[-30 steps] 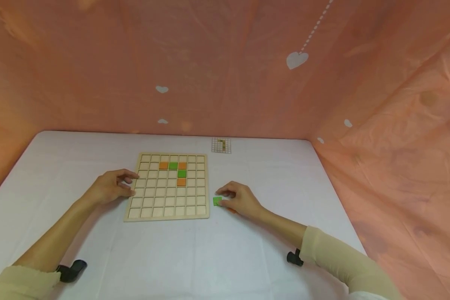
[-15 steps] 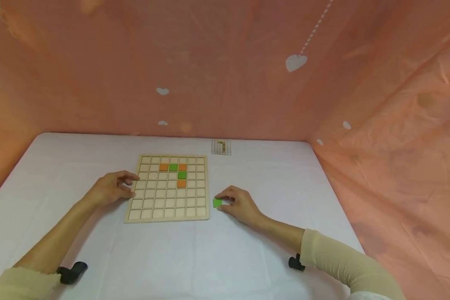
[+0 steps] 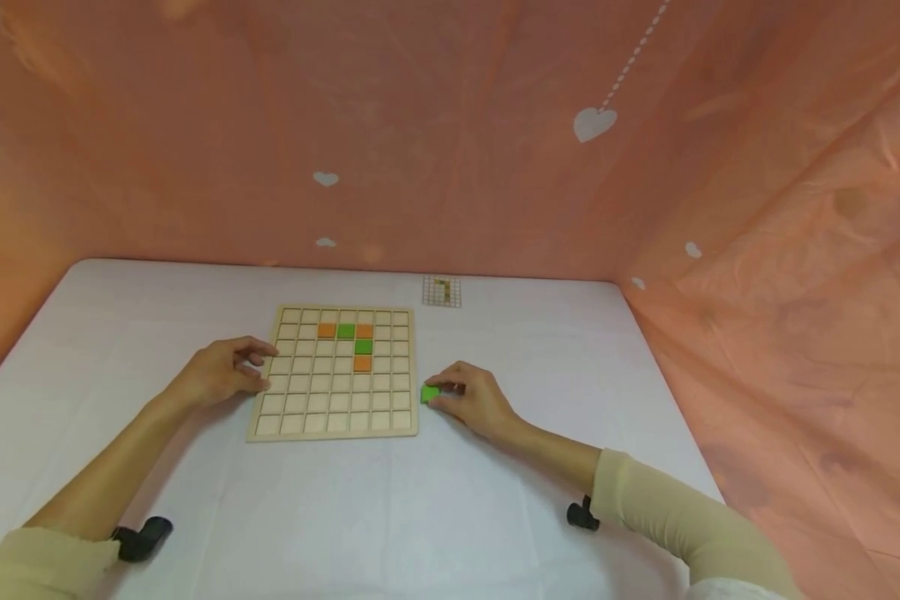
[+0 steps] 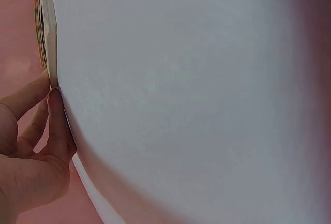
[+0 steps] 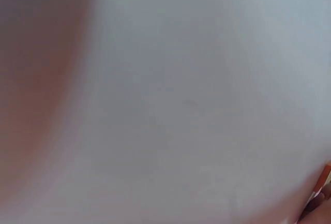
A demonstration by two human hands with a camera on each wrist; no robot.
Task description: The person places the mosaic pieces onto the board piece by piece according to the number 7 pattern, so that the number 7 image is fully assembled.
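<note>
A square wooden grid board [image 3: 335,435] lies on the white table, with three orange tiles and two green tiles set in its cells in a bent line. My left hand [image 3: 217,372] rests at the board's left edge, its fingertips and thumb spread along the rim. In the left wrist view, that hand's fingers touch the board's edge [image 4: 50,43]. Just right of the board, my right hand [image 3: 477,402] pinches a green tile [image 3: 429,393] between thumb and fingers. An orange edge [image 5: 321,180] shows by the right fingers in the right wrist view.
A small pattern card [image 3: 442,292] with a printed grid lies near the table's back edge, right of the board. An orange curtain [image 3: 450,133] with white hearts hangs behind and at the sides of the table. A black wrist mount [image 3: 144,539] sits under the left forearm.
My right hand has closed its pinch on the green tile and shifted it slightly left, towards the board. An orange tile partly visible under that hand earlier is now out of sight in the head view.
</note>
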